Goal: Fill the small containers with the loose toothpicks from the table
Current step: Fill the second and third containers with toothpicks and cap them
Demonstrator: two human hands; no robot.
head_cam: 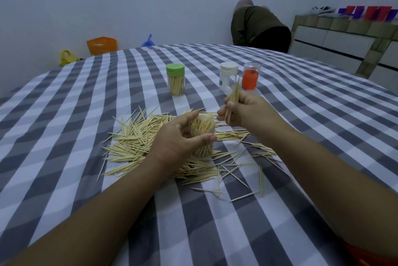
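while the left hand (183,136) grips an open jar (202,138) standing in the toothpick pile (137,138), the right hand (241,110) pinches a bundle (233,98) above it.
jar partly full, fingers curled round its wall; loose toothpicks spread over the checked cloth (86,97). behind stand a green-lid jar (175,79), a white-lid jar (227,77) and an orange jar (250,76).

Wooden toothpicks (137,142), clear plastic container (203,136), cloth tablecloth (301,97)

left hand (181,136) hiding clear container's (203,136) near side, far shelf items (366,12) blurred
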